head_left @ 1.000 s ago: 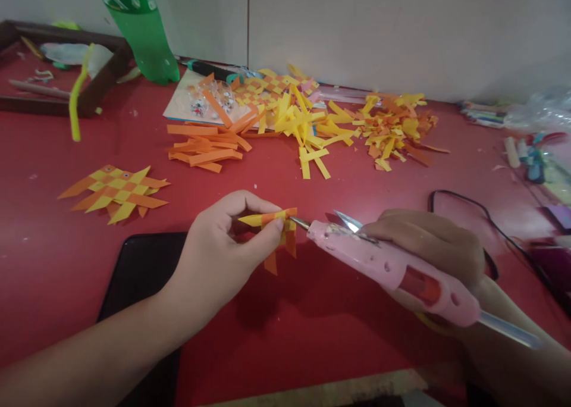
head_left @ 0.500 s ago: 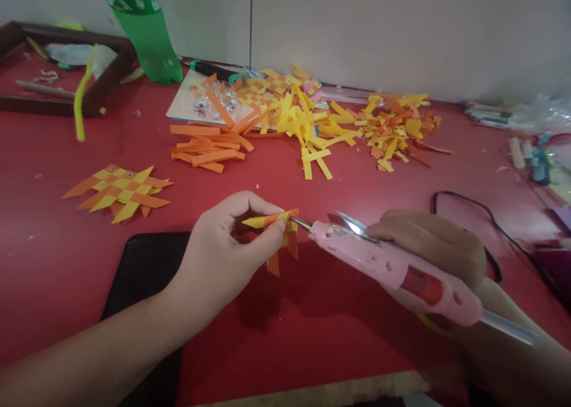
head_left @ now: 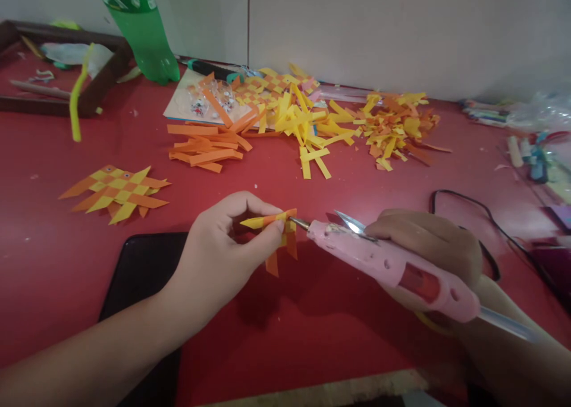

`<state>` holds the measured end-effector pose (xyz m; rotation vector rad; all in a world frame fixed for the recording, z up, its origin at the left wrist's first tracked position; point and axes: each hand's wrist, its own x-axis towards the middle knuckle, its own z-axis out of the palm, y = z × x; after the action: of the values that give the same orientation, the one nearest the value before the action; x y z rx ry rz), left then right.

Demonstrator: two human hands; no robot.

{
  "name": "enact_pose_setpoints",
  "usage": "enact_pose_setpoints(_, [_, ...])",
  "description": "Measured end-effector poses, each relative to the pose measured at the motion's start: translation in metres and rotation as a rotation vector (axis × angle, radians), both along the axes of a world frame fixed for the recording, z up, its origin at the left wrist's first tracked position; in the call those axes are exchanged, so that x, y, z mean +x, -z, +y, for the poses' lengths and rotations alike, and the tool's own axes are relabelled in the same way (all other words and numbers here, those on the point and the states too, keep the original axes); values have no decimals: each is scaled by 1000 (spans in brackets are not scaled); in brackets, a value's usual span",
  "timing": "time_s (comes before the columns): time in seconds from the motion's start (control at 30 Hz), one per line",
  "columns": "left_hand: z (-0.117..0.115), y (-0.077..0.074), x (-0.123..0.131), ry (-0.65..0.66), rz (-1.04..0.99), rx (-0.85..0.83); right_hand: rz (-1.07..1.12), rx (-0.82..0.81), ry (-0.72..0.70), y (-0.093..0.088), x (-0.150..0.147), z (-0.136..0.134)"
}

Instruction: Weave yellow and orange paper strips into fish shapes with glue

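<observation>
My left hand [head_left: 225, 246] pinches a small woven piece of yellow and orange paper strips [head_left: 276, 231] between thumb and fingers, held just above the red table [head_left: 312, 312]. My right hand [head_left: 428, 246] grips a pink hot glue gun [head_left: 392, 270], whose metal nozzle touches the right side of the paper piece. A pair of scissors [head_left: 352, 222] pokes out from the same hand, blades pointing left.
A finished woven paper piece [head_left: 116, 193] lies at left. Piles of orange strips [head_left: 209, 145] and yellow strips [head_left: 307, 127] and scraps [head_left: 397, 127] lie farther back. A green bottle [head_left: 143, 32], a wooden frame [head_left: 57, 68], a black tablet [head_left: 138, 288] and a black cord [head_left: 486, 222] are nearby.
</observation>
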<state>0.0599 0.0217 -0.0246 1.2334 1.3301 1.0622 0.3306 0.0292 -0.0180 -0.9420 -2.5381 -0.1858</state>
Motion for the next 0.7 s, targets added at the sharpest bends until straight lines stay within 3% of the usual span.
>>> enact_pose_setpoints(0.7, [-2, 0, -2, 7, 16, -23, -6, -21, 28, 0, 1, -3])
